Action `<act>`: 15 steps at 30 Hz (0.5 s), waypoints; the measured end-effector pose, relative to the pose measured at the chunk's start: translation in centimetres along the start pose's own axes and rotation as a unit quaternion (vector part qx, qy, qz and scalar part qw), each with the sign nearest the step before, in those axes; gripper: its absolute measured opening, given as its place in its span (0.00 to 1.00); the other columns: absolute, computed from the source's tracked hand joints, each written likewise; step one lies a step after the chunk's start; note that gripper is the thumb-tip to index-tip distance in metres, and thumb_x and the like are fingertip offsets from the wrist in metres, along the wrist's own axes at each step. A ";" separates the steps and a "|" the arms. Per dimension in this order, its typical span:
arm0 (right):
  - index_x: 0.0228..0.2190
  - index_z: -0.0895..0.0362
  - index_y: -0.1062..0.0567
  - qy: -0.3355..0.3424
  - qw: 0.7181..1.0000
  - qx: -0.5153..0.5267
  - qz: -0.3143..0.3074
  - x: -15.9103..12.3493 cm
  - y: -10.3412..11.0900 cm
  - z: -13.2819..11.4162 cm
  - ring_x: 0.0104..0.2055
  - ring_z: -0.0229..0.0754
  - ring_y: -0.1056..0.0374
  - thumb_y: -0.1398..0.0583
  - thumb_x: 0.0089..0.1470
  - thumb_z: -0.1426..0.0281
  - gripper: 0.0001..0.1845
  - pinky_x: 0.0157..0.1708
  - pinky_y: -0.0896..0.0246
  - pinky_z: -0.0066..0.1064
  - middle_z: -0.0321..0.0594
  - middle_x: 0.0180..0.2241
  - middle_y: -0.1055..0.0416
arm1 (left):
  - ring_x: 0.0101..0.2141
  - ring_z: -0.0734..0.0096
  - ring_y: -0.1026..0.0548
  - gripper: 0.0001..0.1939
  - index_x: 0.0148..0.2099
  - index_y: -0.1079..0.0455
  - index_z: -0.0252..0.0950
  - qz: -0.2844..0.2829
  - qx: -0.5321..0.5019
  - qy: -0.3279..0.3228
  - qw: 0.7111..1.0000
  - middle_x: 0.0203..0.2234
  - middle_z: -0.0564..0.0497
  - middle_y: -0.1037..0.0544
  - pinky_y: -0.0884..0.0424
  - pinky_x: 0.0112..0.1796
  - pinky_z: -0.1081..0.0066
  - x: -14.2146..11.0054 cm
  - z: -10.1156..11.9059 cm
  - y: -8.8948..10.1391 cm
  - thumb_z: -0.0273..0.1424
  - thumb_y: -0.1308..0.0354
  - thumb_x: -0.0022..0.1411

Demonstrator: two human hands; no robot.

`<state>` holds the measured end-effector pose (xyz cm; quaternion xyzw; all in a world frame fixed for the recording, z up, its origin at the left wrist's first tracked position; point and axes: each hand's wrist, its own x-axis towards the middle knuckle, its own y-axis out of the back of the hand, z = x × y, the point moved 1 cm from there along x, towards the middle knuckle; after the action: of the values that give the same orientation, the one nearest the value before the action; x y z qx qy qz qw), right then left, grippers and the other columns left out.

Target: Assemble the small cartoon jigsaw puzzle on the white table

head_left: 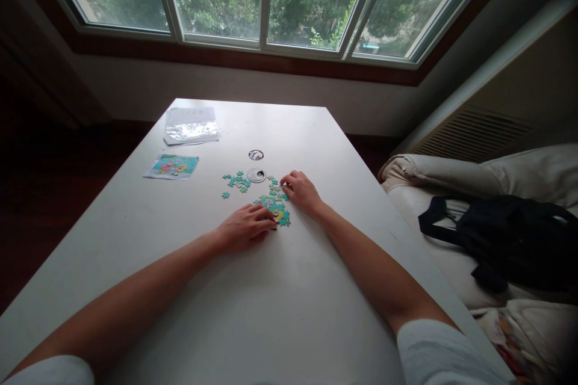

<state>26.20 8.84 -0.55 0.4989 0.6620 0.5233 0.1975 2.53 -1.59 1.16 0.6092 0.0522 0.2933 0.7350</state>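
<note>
1. A joined teal-and-yellow jigsaw section lies on the white surface.
2. The left hand curls over it; the right hand bends beside loose teal pieces.
3. I cannot tell whether either grips anything.

The person's left forearm slants from the near left toward the middle, and the right forearm from the near right, so the two converge. The left hand is held back upward, its fingers bent and reaching to the right. The right hand lies a little farther off, its fingers curled and directed left. The two hands are near each other but apart, and both forearms are bare.
</note>
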 end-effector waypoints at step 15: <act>0.38 0.55 0.27 0.009 0.999 0.016 -0.037 0.4 0.6 0.0 0.45 0.47 0.37 0.41 0.57 0.76 0.06 0.48 0.41 0.36 0.44 0.41 0.29 | 0.52 0.61 0.28 0.14 0.55 0.28 0.43 -0.012 -0.001 -0.013 1.000 0.53 0.47 0.24 0.35 0.58 0.60 -0.1 -0.2 -0.2 0.30 0.48 0.71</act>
<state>26.35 9.17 0.11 0.4726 0.6900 0.5093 0.2028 2.46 -1.53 0.89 0.6112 0.0498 0.2762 0.7401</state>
